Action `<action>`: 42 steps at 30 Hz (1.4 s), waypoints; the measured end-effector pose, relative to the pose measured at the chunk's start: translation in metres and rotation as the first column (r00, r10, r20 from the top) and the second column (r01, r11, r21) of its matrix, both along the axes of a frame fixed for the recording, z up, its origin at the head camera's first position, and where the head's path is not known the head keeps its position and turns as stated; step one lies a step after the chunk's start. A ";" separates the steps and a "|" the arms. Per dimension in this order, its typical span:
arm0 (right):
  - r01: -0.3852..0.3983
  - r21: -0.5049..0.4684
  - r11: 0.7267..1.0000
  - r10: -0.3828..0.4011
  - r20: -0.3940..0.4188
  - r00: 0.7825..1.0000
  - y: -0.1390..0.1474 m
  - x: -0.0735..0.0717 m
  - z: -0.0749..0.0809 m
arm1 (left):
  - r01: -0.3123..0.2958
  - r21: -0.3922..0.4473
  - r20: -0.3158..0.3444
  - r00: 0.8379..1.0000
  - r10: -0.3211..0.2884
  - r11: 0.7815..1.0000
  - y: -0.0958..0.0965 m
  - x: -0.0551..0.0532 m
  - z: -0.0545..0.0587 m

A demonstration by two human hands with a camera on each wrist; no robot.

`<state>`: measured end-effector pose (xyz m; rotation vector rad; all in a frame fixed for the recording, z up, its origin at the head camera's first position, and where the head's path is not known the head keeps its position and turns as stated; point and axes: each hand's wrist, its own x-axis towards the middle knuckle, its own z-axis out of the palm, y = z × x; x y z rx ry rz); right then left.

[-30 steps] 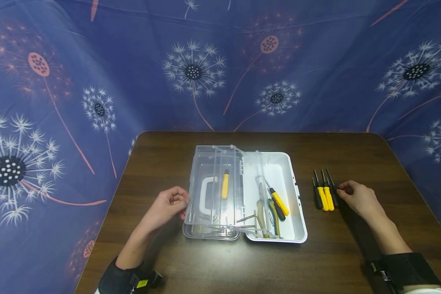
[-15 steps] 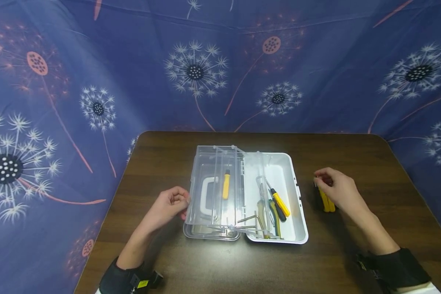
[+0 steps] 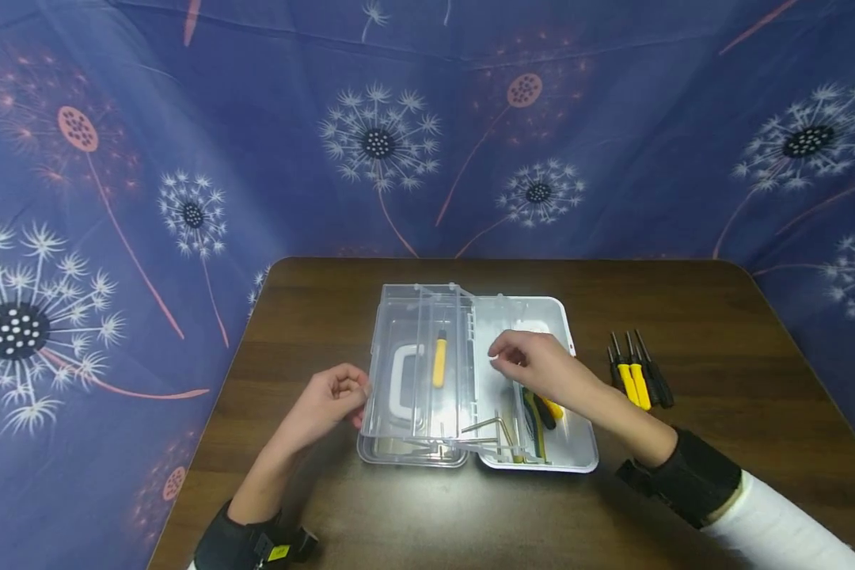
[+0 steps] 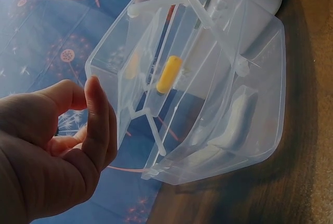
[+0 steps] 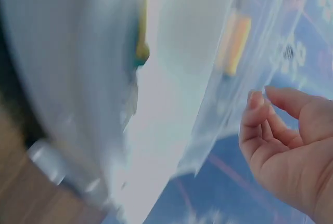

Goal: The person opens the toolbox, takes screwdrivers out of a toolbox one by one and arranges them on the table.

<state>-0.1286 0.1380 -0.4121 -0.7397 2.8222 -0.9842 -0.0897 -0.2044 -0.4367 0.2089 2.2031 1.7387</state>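
Note:
In the head view a toolbox stands unfolded: a white base (image 3: 583, 443) on the right and a clear lid (image 3: 370, 457) with clear trays (image 3: 399, 297) on the left. My left hand (image 3: 331, 397) pinches the left edge of the clear tray between thumb and finger. Above the white base hovers my right hand (image 3: 534, 366), fingers loosely curled, with nothing visible between them. It partly hides a yellow-handled screwdriver (image 3: 554, 408). Pliers (image 3: 533, 423), a black handle (image 3: 545, 413) and hex keys (image 3: 486, 428) show below it. A yellow-handled screwdriver (image 3: 439, 360) lies in a clear tray.
Several screwdrivers (image 3: 639, 381), yellow- and black-handled, lie side by side on the brown table (image 3: 727, 317) right of the toolbox. A white carry handle (image 3: 401, 381) shows through the clear parts. A blue dandelion-print cloth (image 3: 442, 222) hangs behind the table.
My right hand has moved left, from beside and then over the row of screwdrivers to above the white base. The black-handled screwdriver at the row's right end lies more slanted. My left hand stays put.

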 end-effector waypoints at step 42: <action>-0.013 0.197 0.980 -0.023 0.177 0.984 -0.059 -0.032 -0.013 | 0.048 -0.015 -0.050 0.998 -0.049 0.999 -0.003 -0.004 0.000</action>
